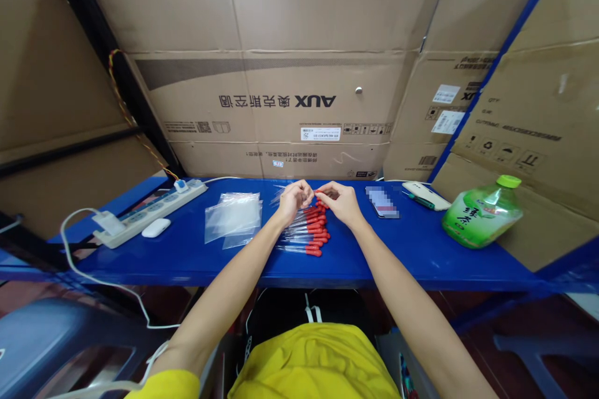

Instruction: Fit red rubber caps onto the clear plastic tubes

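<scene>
A pile of clear tubes with red caps lies on the blue table in front of me. My left hand and my right hand meet just above the far end of the pile, fingers curled. Between them they pinch a red-capped tube; how each finger grips is too small to see. A stack of clear plastic bags lies left of the pile.
A white power strip with a plugged adapter and a white mouse are at the left. A phone, a white device and a green bottle lie at the right. Cardboard boxes wall the back.
</scene>
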The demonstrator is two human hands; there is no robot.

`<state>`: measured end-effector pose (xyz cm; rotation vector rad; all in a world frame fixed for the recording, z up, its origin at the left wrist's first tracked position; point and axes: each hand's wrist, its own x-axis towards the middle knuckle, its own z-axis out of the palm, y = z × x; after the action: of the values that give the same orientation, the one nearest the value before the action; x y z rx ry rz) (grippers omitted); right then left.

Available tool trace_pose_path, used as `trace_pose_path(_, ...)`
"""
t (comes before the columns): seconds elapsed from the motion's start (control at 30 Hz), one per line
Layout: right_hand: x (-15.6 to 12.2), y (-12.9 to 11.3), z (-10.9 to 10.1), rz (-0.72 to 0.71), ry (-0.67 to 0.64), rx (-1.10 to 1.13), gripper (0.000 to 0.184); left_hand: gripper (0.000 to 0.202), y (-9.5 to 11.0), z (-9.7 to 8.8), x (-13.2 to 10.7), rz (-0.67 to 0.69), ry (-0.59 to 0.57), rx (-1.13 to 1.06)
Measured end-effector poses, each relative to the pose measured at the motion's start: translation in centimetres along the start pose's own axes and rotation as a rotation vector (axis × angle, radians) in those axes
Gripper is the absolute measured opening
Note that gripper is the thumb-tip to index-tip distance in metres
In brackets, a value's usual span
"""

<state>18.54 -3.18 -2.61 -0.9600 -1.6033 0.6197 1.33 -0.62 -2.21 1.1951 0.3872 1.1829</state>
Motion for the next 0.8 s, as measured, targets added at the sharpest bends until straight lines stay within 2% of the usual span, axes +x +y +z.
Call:
trace_pose_path(0.2, 0.0, 0.6, 0.1, 0.007, -0.037, 0.043, 0.029, 0.001, -0.1, -0.3, 0.1, 0.028, -0.014, 0.053)
trace_pose_path(0.47, -0.2, 0.8, 0.3, -0.014, -0.078, 0.035, 0.030, 0.010, 0.0, -1.3, 0.3, -0.028, -0.061, 0.073)
trace_pose_path(0.8, 0.1, 0.3, 0.4, 0.080, -0.080, 0.168, 0.035, 0.011, -0.2, -1.3, 0.3, 0.014, -0.071, 0.050)
